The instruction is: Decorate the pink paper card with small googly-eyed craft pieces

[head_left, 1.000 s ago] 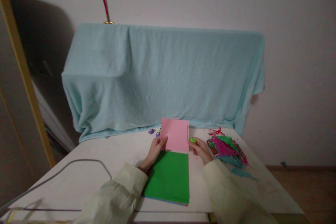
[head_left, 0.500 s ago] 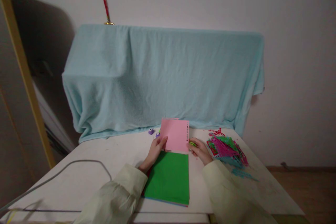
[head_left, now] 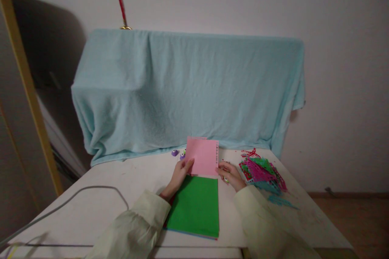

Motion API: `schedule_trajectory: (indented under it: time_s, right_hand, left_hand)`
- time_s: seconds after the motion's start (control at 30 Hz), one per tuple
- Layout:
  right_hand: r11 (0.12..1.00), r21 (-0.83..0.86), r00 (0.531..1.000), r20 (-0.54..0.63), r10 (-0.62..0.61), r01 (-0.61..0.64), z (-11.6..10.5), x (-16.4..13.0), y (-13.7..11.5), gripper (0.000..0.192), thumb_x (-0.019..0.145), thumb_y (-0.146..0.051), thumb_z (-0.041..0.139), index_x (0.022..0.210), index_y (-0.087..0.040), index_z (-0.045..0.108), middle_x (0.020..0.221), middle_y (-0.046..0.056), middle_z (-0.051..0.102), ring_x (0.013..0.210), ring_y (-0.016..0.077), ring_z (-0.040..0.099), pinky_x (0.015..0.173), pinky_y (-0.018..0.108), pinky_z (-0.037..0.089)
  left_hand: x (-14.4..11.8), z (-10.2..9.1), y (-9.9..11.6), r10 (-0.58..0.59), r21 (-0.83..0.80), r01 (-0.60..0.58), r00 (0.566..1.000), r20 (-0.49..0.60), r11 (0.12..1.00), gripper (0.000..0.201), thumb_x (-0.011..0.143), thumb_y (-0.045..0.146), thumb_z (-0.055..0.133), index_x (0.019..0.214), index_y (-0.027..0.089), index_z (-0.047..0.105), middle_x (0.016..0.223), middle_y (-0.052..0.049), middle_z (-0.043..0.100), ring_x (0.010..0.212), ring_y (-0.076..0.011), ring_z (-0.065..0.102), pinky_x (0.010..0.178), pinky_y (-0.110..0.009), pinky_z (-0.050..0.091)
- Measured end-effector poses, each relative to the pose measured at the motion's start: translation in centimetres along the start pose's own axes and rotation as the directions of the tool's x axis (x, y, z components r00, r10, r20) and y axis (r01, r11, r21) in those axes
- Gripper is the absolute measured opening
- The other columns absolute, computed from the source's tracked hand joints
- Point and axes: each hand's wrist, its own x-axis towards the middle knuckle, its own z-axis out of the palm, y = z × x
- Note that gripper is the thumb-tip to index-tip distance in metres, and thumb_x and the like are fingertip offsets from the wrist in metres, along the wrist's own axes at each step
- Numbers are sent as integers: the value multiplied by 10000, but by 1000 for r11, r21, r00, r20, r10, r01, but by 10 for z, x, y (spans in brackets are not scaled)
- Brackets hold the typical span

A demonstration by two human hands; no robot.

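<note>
A green paper stack (head_left: 196, 206) is lying nearest; the left hand (head_left: 180, 172) is pinching the pink sheet (head_left: 203, 157) upright, while the right hand (head_left: 230, 173), fingers now curled over the small green punch, is sliding down the sheet's perforated edge, continuing the row.

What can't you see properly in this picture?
- Head view: whatever stands under the blue blanket; the cloth covers it fully.
- The small thing in the right hand; the fingers close over it.
- The tiny purple things beyond the left hand and pink paper; too small to tell.
- The sheets under the green paper; only edges show.
- The grey cable; the left picture edge cuts it off.
</note>
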Motion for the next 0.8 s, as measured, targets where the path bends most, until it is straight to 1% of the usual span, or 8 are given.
schedule_trajectory:
  time_s: [0.2, 0.47, 0.6, 0.7, 0.8]
  right_hand:
    - [999, -14, 999, 39, -32, 32, -2, 2, 2, 266, 713, -436, 635, 764, -182, 578, 537, -55, 472, 427, 78, 391, 348, 186, 240]
    - [998, -35, 998, 43, -56, 57, -4, 5, 5, 225, 735, -405, 598, 741, -180, 585, 521, -50, 466, 432, 91, 398, 361, 201, 253]
    - [997, -35, 996, 58, -62, 64, -5, 5, 4, 145, 707, -293, 554, 779, -182, 614, 506, -49, 479, 445, 102, 405, 386, 210, 255]
    - [996, -45, 996, 51, -71, 73, -5, 3, 2, 176, 654, -220, 501, 765, -179, 632, 511, -42, 501, 479, 110, 428, 438, 219, 286]
    - [997, -43, 997, 33, -67, 69, -5, 2, 1, 233, 608, -193, 465, 757, -183, 643, 529, -36, 521, 507, 118, 443, 479, 227, 304]
  left_hand:
    - [0, 0, -5, 11, 10, -11, 1000, 11, 1000, 464, 778, 558, 532, 741, 102, 608, 641, -28, 587, 585, -141, 499, 548, -244, 365]
    - [2, -1, -8, 7, 19, -7, 1000, 16, 1000, 465, 783, 554, 527, 732, 98, 606, 624, -29, 571, 556, -134, 484, 532, -245, 355]
    - [1, -1, -7, 14, 18, -14, 1000, 15, 1000, 453, 788, 543, 530, 748, 99, 610, 645, -32, 581, 576, -137, 492, 542, -242, 355]
    - [1, -1, -5, -1, 26, 1, 1000, 1, 1000, 464, 771, 557, 543, 736, 99, 608, 642, -31, 583, 576, -139, 487, 537, -239, 351]
    - [1, -1, -3, -6, 26, 6, 1000, -5, 1000, 472, 762, 569, 547, 723, 102, 600, 637, -28, 582, 573, -139, 483, 530, -236, 346]
